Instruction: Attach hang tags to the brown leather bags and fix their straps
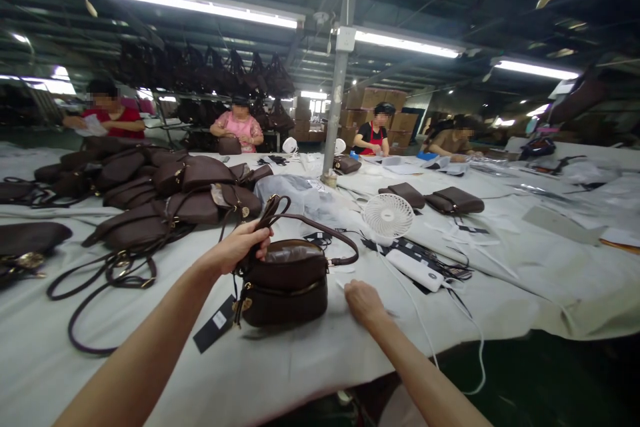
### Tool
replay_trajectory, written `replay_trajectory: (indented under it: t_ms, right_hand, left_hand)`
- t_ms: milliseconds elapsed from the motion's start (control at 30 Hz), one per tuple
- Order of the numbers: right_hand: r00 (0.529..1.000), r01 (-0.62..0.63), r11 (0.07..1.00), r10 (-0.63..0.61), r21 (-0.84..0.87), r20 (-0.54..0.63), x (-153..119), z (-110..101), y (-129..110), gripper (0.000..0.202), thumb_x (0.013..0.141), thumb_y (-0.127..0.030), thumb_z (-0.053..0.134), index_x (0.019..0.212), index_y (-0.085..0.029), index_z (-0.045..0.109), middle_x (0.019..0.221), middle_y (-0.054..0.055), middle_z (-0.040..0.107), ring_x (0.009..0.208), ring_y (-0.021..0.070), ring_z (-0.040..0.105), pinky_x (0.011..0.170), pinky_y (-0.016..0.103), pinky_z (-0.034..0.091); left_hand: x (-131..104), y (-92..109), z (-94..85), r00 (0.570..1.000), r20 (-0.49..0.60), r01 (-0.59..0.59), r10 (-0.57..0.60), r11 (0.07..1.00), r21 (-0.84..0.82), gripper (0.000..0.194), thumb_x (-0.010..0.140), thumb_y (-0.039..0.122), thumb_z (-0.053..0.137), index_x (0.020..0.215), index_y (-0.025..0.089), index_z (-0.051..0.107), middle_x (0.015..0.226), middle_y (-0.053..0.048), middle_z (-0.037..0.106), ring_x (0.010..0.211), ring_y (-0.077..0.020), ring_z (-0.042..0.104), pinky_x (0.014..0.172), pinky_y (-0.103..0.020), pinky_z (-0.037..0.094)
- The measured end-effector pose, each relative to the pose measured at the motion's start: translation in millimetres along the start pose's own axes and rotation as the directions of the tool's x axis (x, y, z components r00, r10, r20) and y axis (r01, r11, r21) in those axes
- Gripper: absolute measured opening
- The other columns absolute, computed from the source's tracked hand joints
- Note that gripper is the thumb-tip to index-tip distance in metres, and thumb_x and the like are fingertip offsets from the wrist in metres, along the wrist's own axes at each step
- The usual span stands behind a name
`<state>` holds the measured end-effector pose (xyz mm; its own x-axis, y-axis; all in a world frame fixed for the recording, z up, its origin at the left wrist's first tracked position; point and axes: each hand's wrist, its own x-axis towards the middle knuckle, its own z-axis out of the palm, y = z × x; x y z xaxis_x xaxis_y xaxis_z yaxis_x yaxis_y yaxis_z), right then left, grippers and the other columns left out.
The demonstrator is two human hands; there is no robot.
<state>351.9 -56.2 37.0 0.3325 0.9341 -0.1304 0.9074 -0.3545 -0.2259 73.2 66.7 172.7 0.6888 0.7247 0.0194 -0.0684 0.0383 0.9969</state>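
A dark brown handbag point(287, 300) stands upright on the white-covered table, its top unzipped and clear plastic showing inside. My left hand point(245, 245) is closed around the bag's strap point(275, 210) above its left side. From that same side hangs a black tag point(215, 325) with a white label, resting on the cloth. To the right of the bag, my right hand point(365, 303) is low over the table with its fingers curled together. A small white piece shows at its fingertips; what it is cannot be made out.
A heap of brown handbags point(195, 177) covers the left of the table, with loose straps point(95, 293) trailing forward. A white fan point(389, 217), a white power bank-like block point(415, 270) and black tags lie right of centre. A metal post point(336, 80) rises behind. Several co-workers point(240, 127) sit across the table.
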Motion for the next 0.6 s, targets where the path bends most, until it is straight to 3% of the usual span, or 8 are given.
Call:
replay_trajectory:
  t_ms: [100, 233, 300, 400, 500, 600]
  right_hand:
    - [0.999, 0.033, 0.987, -0.030, 0.155, -0.024, -11.1, -11.0, 9.3, 0.023, 0.094, -0.022, 0.044, 0.080, -0.016, 0.061, 0.081, 0.006, 0.068, 0.079, 0.0171, 0.067, 0.071, 0.028, 0.050]
    - [0.995, 0.097, 0.920, -0.080, 0.380, -0.059, -38.3, -25.7, 14.5, 0.034, 0.094, -0.036, 0.027, 0.078, -0.019, 0.052, 0.065, -0.002, 0.057, 0.052, 0.0108, 0.058, 0.046, 0.020, 0.040]
    - [0.990, 0.143, 0.808, -0.106, 0.572, -0.098, -53.2, -30.3, 10.4, 0.035, 0.090, -0.047, 0.034, 0.073, -0.020, 0.049, 0.059, -0.005, 0.049, 0.046, 0.0091, 0.049, 0.042, 0.020, 0.034]
    - [0.985, 0.166, 0.561, -0.127, 0.811, -0.114, -71.7, -37.4, -2.6, 0.038, 0.081, -0.056, 0.053, 0.068, -0.020, 0.048, 0.054, -0.008, 0.040, 0.043, 0.0066, 0.036, 0.041, 0.020, 0.026]
    - [0.986, 0.140, 0.407, -0.144, 0.903, -0.088, -81.4, -47.2, -23.2, 0.042, 0.076, -0.058, 0.063, 0.067, -0.020, 0.048, 0.054, -0.009, 0.036, 0.043, 0.0048, 0.028, 0.041, 0.020, 0.019]
    - [0.983, 0.155, 0.310, -0.145, 0.938, -0.115, -79.1, -57.1, -51.6, 0.044, 0.074, -0.060, 0.066, 0.069, -0.019, 0.049, 0.053, -0.009, 0.034, 0.044, 0.0045, 0.025, 0.041, 0.019, 0.017]
  left_hand:
    - [2.1, -4.0, -1.8, 1.000, -0.003, -0.009, 0.009, 1.000, -0.008, 0.028, 0.079, 0.037, 0.068, 0.082, 0.016, 0.049, 0.061, 0.006, 0.047, 0.048, -0.0063, 0.043, 0.051, -0.022, 0.040]
    - [7.3, -8.6, -3.9, 1.000, 0.003, -0.019, 0.019, 1.000, -0.013, 0.029, 0.077, 0.037, 0.068, 0.083, 0.016, 0.050, 0.060, 0.006, 0.047, 0.046, -0.0062, 0.043, 0.050, -0.022, 0.040]
    - [9.1, -9.0, -3.9, 1.000, 0.007, -0.021, 0.021, 1.000, -0.016, 0.030, 0.076, 0.038, 0.069, 0.083, 0.015, 0.050, 0.060, 0.006, 0.046, 0.046, -0.0059, 0.043, 0.050, -0.022, 0.040]
    - [9.1, -8.0, -2.3, 1.000, 0.005, -0.022, 0.022, 1.000, -0.009, 0.032, 0.075, 0.039, 0.069, 0.084, 0.015, 0.050, 0.061, 0.006, 0.046, 0.046, -0.0054, 0.042, 0.050, -0.021, 0.039]
    - [6.0, -6.9, 0.7, 1.000, 0.015, -0.027, 0.027, 1.000, 0.010, 0.031, 0.074, 0.039, 0.068, 0.081, 0.017, 0.047, 0.062, 0.007, 0.046, 0.047, -0.0053, 0.041, 0.049, -0.020, 0.036]
    - [2.1, -5.6, 5.1, 0.998, 0.054, -0.031, 0.029, 0.999, 0.022, 0.030, 0.072, 0.034, 0.067, 0.077, 0.019, 0.042, 0.059, 0.008, 0.044, 0.046, -0.0047, 0.037, 0.048, -0.019, 0.033]
